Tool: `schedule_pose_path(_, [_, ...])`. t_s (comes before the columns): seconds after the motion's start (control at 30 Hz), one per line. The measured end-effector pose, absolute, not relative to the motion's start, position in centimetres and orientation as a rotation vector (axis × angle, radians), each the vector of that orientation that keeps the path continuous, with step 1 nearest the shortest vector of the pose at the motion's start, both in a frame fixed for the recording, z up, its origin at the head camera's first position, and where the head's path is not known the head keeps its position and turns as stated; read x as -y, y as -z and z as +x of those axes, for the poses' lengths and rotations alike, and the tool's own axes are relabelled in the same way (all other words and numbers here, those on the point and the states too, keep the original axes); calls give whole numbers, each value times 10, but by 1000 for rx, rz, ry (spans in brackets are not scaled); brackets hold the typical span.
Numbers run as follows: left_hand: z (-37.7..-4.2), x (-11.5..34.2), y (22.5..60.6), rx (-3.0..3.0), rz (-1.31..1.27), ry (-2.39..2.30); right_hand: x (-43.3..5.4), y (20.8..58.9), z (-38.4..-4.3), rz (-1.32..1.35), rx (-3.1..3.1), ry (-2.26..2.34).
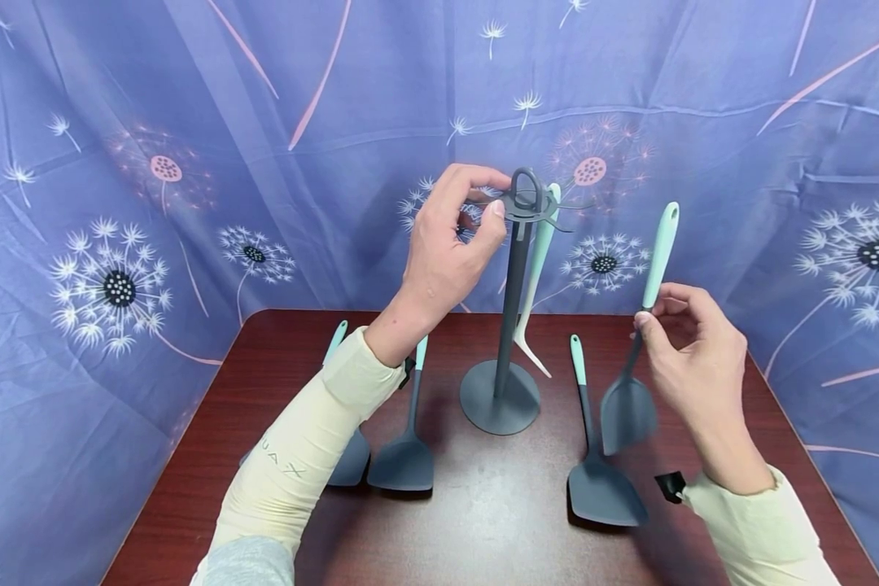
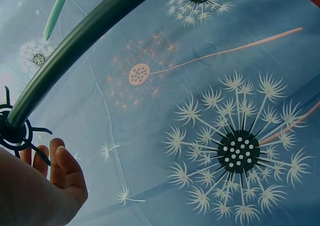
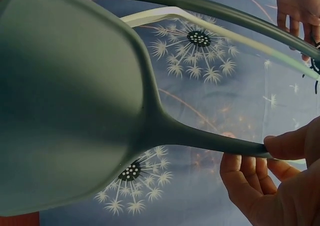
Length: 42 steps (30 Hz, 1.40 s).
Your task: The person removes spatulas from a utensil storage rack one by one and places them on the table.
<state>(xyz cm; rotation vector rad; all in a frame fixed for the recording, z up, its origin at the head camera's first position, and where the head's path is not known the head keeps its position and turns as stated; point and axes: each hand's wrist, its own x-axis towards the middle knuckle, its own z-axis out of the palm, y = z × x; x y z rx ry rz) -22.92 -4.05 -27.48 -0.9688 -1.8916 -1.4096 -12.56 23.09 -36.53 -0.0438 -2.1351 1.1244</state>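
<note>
Thumb and fingers of my left hand (image 1: 450,232) grip the hooked top of a dark grey utensil stand (image 1: 510,325), at one side of its loop. In the left wrist view, fingers curl beside the stand's hooks (image 2: 40,153). A utensil with a mint handle and white lower end (image 1: 538,260) hangs on the stand's far right side. My right hand (image 1: 692,350) pinches a grey spatula (image 1: 627,415) where its neck meets the mint handle. The spatula is upright, blade down and raised over the table. Its broad blade (image 3: 75,101) fills the left of the right wrist view.
Another grey spatula (image 1: 604,492) lies on the dark red wooden table (image 1: 498,521), below the held one. Left of the stand's round base lies a further spatula (image 1: 403,464), beside one (image 1: 347,460) partly hidden by my left sleeve. A blue dandelion-print cloth (image 1: 381,81) hangs behind.
</note>
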Motion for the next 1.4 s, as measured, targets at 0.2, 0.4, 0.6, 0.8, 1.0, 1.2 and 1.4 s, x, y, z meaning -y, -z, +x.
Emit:
schedule_pose_path(0.2, [-229,40,275,1891,-966,1409,-236,370,-125,-53,2143,-1114])
schedule_pose_path(0.4, [-230,40,275,1888,-968,1406,-242,374,-126,-65,2142,-1119])
schedule_pose_path(0.6, [-229,40,274,1886,-968,1408,-248,380,-127,-78,2152,-1114])
schedule_pose_path(0.8, [-229,40,274,1885,-968,1409,-253,383,-127,-114,2181,-1084])
schedule_pose_path(1.0, [-228,40,274,1885,-967,1409,-258,389,-125,-169,2232,-1061])
schedule_pose_path(1.2, [-228,40,274,1880,-969,1412,-264,394,-126,-177,2250,-1057])
schedule_pose_path(1.4, [-229,40,274,1880,-978,1414,-270,400,-125,-222,2289,-1005])
